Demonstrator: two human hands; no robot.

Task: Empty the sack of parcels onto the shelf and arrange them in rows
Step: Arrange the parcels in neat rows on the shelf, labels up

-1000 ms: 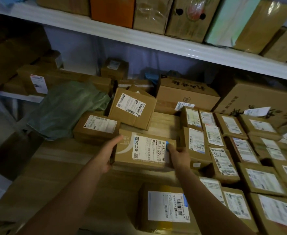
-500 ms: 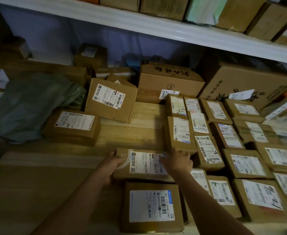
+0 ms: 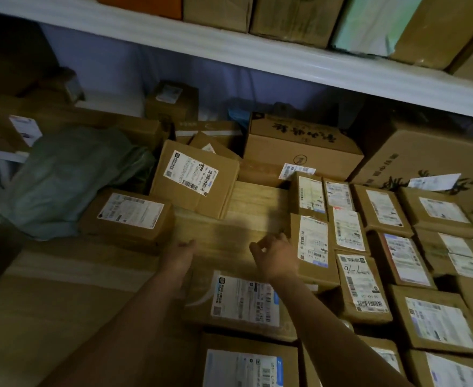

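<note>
At the far left a crumpled green sack lies slumped on the wooden shelf, its right edge against the loose parcels. Just right of it a flat labelled parcel lies on the shelf, and behind that a larger tilted parcel leans with its label facing up. Behind these, toward the wall, a small box stands alone.

The left hand hovers over bare wood in front of the flat parcel, fingers extended and relaxed, gripping nothing. The right hand hangs near it, fingers loosely curled and empty, its knuckles just beside the nearest parcel of the rows. Beneath both forearms lies a white-labelled parcel, flat on the shelf, touched by neither hand; another parcel lies just in front of it at the lower edge.

To the right, the arranged parcels sit in tight rows, labels up, edges touching. Behind them stands a printed carton and, further right, a big carton. Above everything runs a white upper shelf carrying more boxes.
</note>
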